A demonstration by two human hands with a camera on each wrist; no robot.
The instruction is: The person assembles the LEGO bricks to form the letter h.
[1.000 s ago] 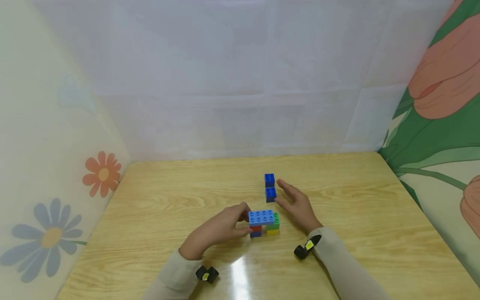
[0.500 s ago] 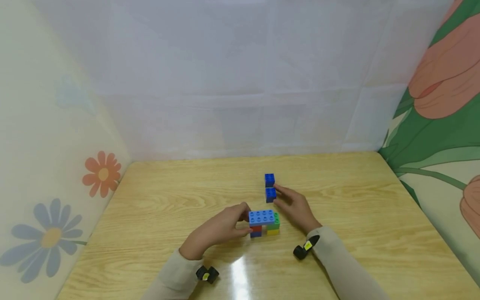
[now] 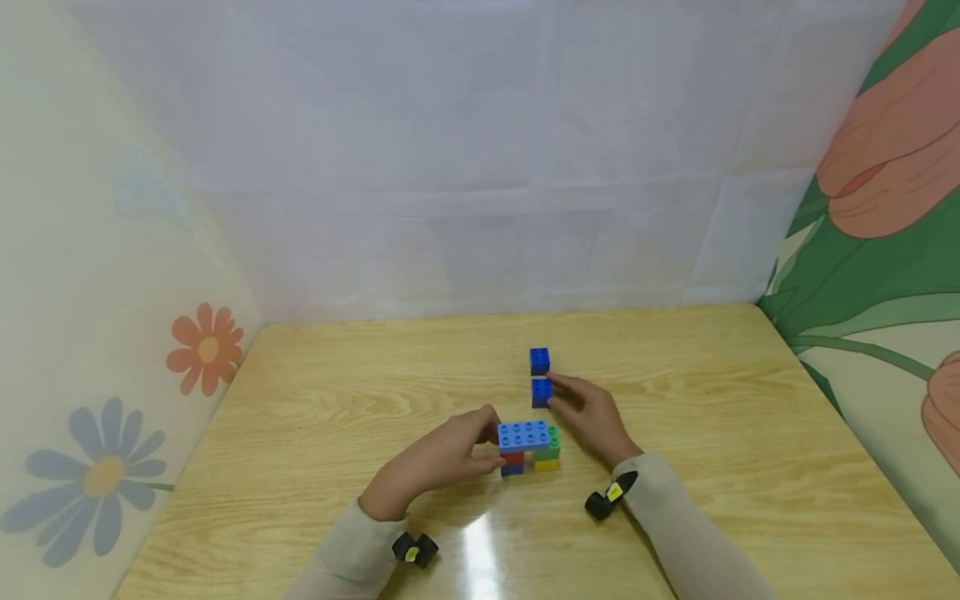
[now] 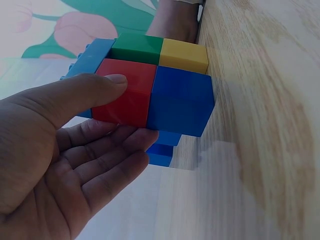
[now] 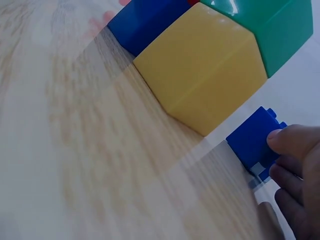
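On the counter (image 3: 337, 367), right of centre in the head view, a brick bridge (image 3: 522, 442) is standing upright. Light-blue 2x4 brick (image 3: 525, 430) is spanning two columns: red brick (image 4: 135, 102) over dark-blue base brick (image 4: 182, 100), and green brick (image 3: 552, 438) over yellow brick (image 5: 200, 65). Left hand (image 3: 442, 450) is gripping the red/dark-blue column, thumb on red, fingers wrapping round the far side. That grip is staying put across the frames; bridge isn't moving either.

Beyond the bridge, near blue brick (image 3: 541, 394) and far blue brick (image 3: 539, 361) are sitting in line, apart from each other.

Change: right hand (image 3: 596, 417) was beside them with thumb and index spread; now it's pinching the near blue brick. Gap to the far one is opening a touch, so the near brick is shifting toward the bridge. Far one is staying.

My read: near brick is now the active part, getting separated from its twin, while left is steadying the bridge. Neither loose brick is joining the bridge yet. Can't tell if the pinched one is leaving the counter.
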